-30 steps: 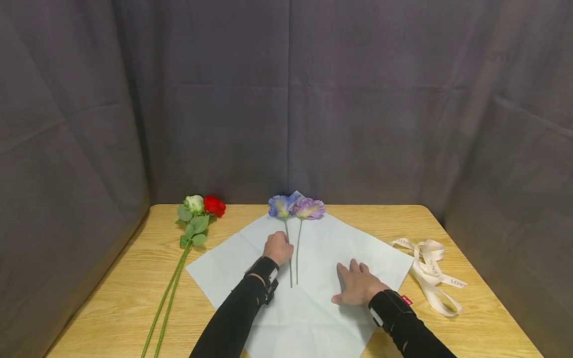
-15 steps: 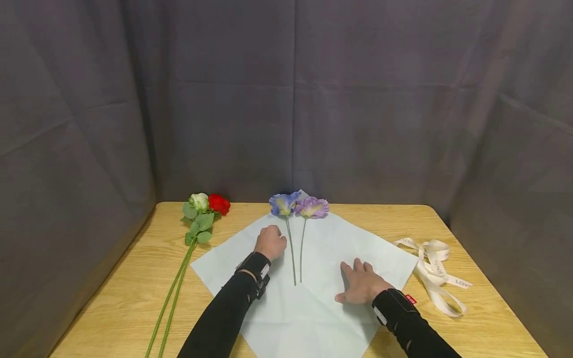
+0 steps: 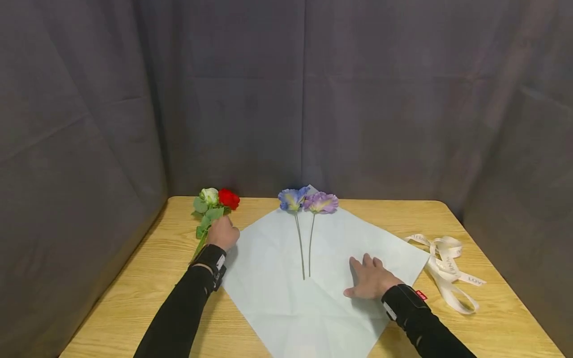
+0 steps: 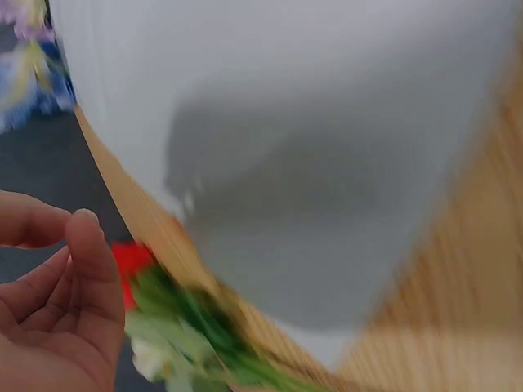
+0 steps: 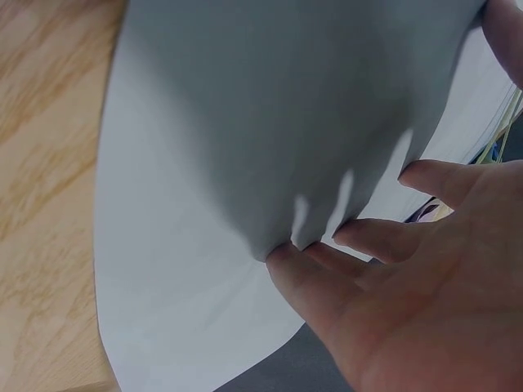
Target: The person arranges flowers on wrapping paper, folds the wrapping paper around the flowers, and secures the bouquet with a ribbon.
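Observation:
My left hand point(image 3: 223, 233) is over the leafy stems of the red rose point(image 3: 229, 199) and white rose point(image 3: 209, 196), at the table's left. In the left wrist view its fingers are loosely bent and hold nothing, with thumb tip point(image 4: 85, 218) and index fingertip close together. My right hand point(image 3: 370, 279) rests, fingers spread, on the right part of a pale wrapping sheet point(image 3: 277, 298); its fingertips press the paper in the right wrist view. A blue flower point(image 3: 293, 199) and a purple flower point(image 3: 321, 203) lie side by side near the sheet's far corner, stems pointing toward me.
A cream printed ribbon point(image 3: 447, 268) lies loosely looped at the right, by the sheet's right corner. Grey cloth point(image 3: 304, 99) hangs behind the wooden table point(image 3: 134, 298) and along both sides.
My left hand has left the blue flower's stem and moved left to the roses. The right hand stays in place on the sheet. The view has shifted slightly.

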`<state>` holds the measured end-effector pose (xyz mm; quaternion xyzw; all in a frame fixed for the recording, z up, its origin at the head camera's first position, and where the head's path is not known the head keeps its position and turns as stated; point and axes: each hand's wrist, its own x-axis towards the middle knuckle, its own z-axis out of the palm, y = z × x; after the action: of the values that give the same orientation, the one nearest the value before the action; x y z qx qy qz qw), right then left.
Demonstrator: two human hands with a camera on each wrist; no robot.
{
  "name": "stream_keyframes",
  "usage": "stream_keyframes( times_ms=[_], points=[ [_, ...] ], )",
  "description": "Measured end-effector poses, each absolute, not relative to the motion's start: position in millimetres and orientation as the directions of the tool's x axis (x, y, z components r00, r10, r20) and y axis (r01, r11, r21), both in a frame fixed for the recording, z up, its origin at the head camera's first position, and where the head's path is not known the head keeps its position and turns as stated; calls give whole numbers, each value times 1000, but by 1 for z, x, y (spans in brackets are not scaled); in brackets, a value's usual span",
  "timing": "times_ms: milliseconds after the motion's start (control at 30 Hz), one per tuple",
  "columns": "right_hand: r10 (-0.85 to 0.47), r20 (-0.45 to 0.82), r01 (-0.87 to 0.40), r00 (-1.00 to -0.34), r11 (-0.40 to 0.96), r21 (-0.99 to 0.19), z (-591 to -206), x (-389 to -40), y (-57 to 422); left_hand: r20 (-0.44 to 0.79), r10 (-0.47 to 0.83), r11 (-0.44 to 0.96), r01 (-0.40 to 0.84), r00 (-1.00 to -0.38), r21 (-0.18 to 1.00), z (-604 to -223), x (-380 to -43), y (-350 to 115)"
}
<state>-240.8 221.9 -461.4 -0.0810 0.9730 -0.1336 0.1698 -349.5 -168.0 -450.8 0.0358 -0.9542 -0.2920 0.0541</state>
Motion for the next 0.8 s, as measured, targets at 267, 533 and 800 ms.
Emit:
stream_keyframes(
  times_ms=[267,533,800],
  points=[
    [-215,-310,-121,-926,948,-294,-459,-241,222,40,-216,853,-169,-976,494,-447,-335,-220],
    [-212,-312,-123,-926,952,-282,-458,-242,222,-116,-215,875,-244,-970,418,-435,-317,-250],
    [-205,-322,-112,-924,952,-285,-458,-240,221,-293,-142,900,-246,-946,358,-425,-296,-256]
  ],
)
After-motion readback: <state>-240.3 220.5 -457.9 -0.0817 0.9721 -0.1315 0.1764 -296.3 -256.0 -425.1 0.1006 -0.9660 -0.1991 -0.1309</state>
